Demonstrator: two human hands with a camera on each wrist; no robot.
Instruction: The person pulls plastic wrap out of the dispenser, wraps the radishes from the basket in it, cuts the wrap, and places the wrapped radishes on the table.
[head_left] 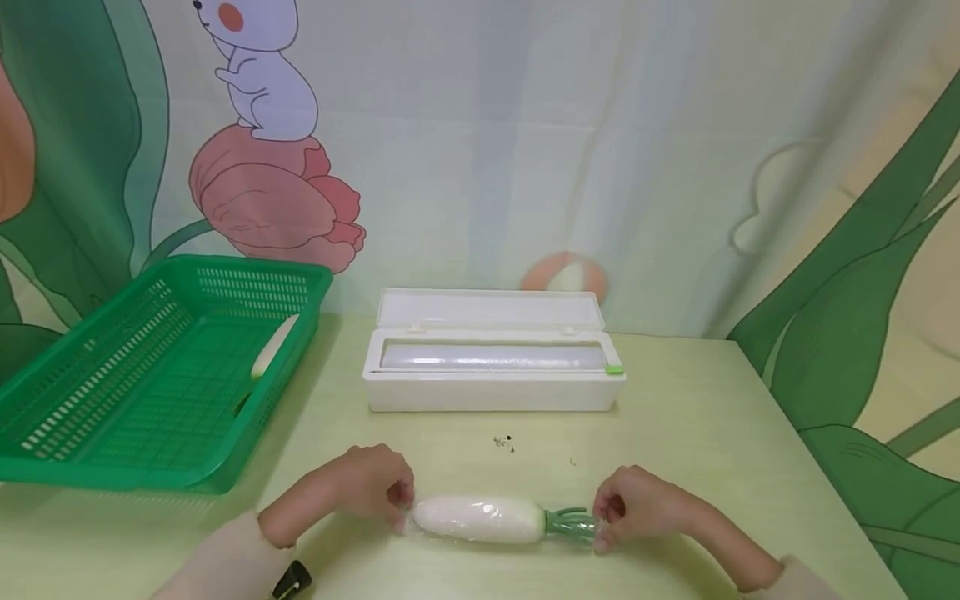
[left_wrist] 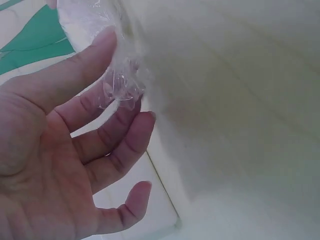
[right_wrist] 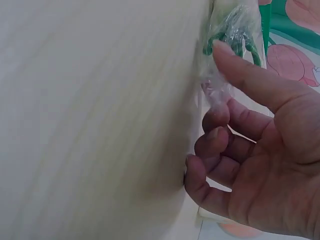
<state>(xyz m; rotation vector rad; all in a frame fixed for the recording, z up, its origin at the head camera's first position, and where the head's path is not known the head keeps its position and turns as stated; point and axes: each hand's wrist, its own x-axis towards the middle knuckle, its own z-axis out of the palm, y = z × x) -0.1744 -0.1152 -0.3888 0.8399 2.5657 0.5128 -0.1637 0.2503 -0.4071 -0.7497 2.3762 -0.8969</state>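
A white radish [head_left: 480, 519] with green stems [head_left: 572, 523] lies wrapped in clear plastic wrap, lengthwise before me on the table. At its left end my left hand [head_left: 375, 487] pinches the loose wrap. In the left wrist view, the crumpled wrap [left_wrist: 124, 82] sits between thumb and forefinger while the other fingers bend loosely. My right hand [head_left: 641, 508] pinches the wrap past the stems at the other end. The right wrist view shows this wrap end [right_wrist: 217, 90] bunched by the thumb and forefinger, with the remaining fingers curled.
Behind the radish stands a white wrap box [head_left: 495, 392], lid up, with a roll of film [head_left: 491, 357] inside. To the left is a green basket [head_left: 225, 475] holding a pale long piece [head_left: 274, 346]. Dark crumbs [head_left: 504, 442] dot the table [head_left: 690, 417]. A printed curtain [head_left: 675, 167] hangs behind.
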